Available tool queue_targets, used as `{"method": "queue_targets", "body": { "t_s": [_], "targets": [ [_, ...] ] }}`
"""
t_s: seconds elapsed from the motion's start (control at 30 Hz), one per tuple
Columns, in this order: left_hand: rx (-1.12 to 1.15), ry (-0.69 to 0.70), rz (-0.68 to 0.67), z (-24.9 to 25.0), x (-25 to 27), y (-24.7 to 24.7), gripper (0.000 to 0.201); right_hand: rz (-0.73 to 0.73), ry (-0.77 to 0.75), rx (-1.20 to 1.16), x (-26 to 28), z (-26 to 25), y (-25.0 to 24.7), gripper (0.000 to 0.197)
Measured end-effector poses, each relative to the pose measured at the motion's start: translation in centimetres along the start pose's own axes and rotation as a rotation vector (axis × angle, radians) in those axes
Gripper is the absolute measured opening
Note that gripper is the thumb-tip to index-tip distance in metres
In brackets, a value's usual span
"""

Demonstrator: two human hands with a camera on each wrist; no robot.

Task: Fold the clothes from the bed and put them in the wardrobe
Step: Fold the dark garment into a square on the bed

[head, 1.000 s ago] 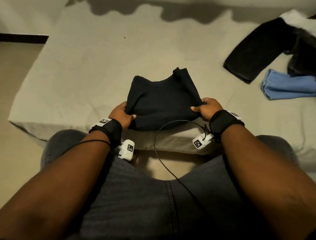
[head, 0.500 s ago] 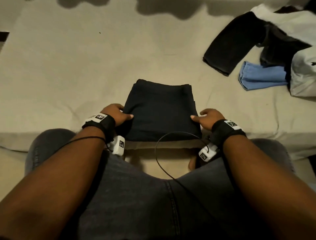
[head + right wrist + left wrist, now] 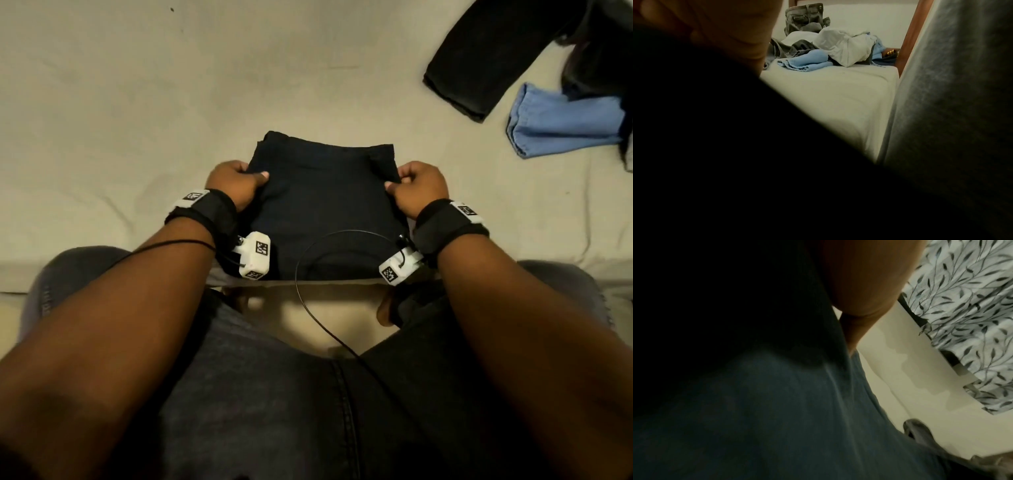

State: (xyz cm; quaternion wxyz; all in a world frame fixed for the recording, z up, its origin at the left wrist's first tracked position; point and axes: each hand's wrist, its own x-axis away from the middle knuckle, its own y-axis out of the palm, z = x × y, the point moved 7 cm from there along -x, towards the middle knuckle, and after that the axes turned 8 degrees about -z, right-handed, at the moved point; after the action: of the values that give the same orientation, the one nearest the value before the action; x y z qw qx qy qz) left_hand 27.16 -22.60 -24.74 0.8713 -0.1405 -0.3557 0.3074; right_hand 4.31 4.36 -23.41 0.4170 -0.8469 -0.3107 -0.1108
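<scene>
Two hands, left hand point(image 3: 233, 183) and right hand point(image 3: 419, 188), pinching the sides of the folded dark cloth point(image 3: 325, 205) at the near edge of the bed point(image 3: 137, 102), folding likely done, next lifting it flat toward the wardrobe.

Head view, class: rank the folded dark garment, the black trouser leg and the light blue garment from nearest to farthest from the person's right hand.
1. Folded dark garment: gripped at its right edge by the right hand.
2. Black trouser leg: farther back on the bed, up and to the right.
3. Light blue garment: far right, about as distant as the trouser leg's end; too close to call.
</scene>
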Motion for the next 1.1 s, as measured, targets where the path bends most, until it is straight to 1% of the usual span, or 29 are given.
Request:
{"method": "queue_targets", "body": {
  "t_s": [0.03,0.13,0.17,0.23,0.27,0.3,0.33,0.37,0.4,0.43,0.5,0.53,0.57,0.6,0.67,0.7,0.77,0.83,0.87,0.9,0.93,1.0,1.07,1.1],
  "targets": [
    [0.006,0.027,0.044,0.4,-0.7,-0.7,0.017,0.013,-0.013,-0.016,-0.4,-0.2,-0.4,0.010],
    [0.031,0.118,0.132,1.8,-1.8,-2.8,0.022,0.056,-0.079,-0.083,-1.0,-1.3,-1.9,0.018],
    [0.022,0.144,0.140,2.1,-2.1,-3.1,0.021,0.063,-0.090,-0.096,-1.2,-1.5,-2.1,0.019],
    [-0.021,0.149,0.121,2.0,-2.7,-2.8,0.015,0.040,-0.071,-0.095,-1.8,-1.3,-1.7,0.016],
    [-0.075,0.119,0.093,1.6,-2.8,-2.2,0.009,0.014,-0.040,-0.086,-1.9,-0.9,-1.2,0.013],
    [-0.151,0.085,0.065,1.1,-2.9,-1.6,0.011,-0.011,-0.011,-0.067,-2.0,-0.6,-0.7,0.012],
    [-0.243,0.064,0.039,1.1,-2.9,-1.2,0.025,-0.033,0.009,-0.041,-2.0,-0.6,-0.5,0.018],
    [-0.330,0.066,0.020,1.4,-2.5,-0.8,0.043,-0.046,0.022,-0.010,-1.9,-0.9,-0.5,0.029],
    [-0.396,0.106,0.025,2.5,-1.8,-0.7,0.059,-0.049,0.017,0.024,-1.6,-1.8,-1.1,0.042],
    [-0.447,0.189,0.047,4.1,-0.6,-0.6,0.069,-0.043,-0.019,0.061,-0.8,-3.2,-1.8,0.054],
    [-0.535,0.444,0.073,7.3,2.8,0.8,0.075,-0.015,-0.179,0.179,1.6,-6.4,-2.6,0.067],
    [-0.614,0.535,0.035,8.1,4.4,2.4,0.076,-0.047,-0.271,0.279,3.3,-7.8,-1.9,0.073],
    [-0.719,0.562,-0.035,8.0,5.9,4.5,0.078,-0.127,-0.329,0.408,4.9,-8.5,-0.2,0.082],
    [-0.833,0.536,-0.128,7.0,7.0,6.9,0.082,-0.243,-0.344,0.554,6.4,-8.3,2.4,0.094],
    [-1.035,0.402,-0.301,3.1,7.9,10.7,0.095,-0.471,-0.285,0.804,8.5,-5.6,7.9,0.120],
    [-1.093,0.362,-0.331,1.2,8.0,11.6,0.101,-0.514,-0.262,0.866,8.9,-3.7,9.9,0.130],
    [-1.104,0.354,-0.306,-1.5,7.3,11.4,0.112,-0.480,-0.295,0.903,8.8,-1.0,11.6,0.143],
    [-1.045,0.326,-0.222,-2.9,6.1,9.5,0.132,-0.382,-0.340,0.893,8.3,0.5,10.9,0.146],
    [-1.009,0.299,-0.195,-3.3,5.7,8.6,0.140,-0.338,-0.340,0.876,8.2,1.1,10.2,0.147],
    [-0.969,0.271,-0.186,-3.6,5.4,7.8,0.143,-0.310,-0.326,0.863,8.1,1.5,9.5,0.149],
    [-0.933,0.257,-0.185,-3.8,5.4,7.3,0.143,-0.290,-0.302,0.857,8.1,2.0,9.1,0.150],
    [-0.868,0.244,-0.178,-4.0,5.3,6.8,0.132,-0.288,-0.250,0.839,8.0,2.6,8.3,0.150],
    [-0.805,0.237,-0.136,-3.5,5.2,6.5,0.110,-0.343,-0.203,0.827,7.8,2.3,7.9,0.148],
    [-0.782,0.241,-0.091,-2.8,5.2,6.3,0.098,-0.361,-0.182,0.832,7.6,1.7,7.6,0.145]
  ]
}}
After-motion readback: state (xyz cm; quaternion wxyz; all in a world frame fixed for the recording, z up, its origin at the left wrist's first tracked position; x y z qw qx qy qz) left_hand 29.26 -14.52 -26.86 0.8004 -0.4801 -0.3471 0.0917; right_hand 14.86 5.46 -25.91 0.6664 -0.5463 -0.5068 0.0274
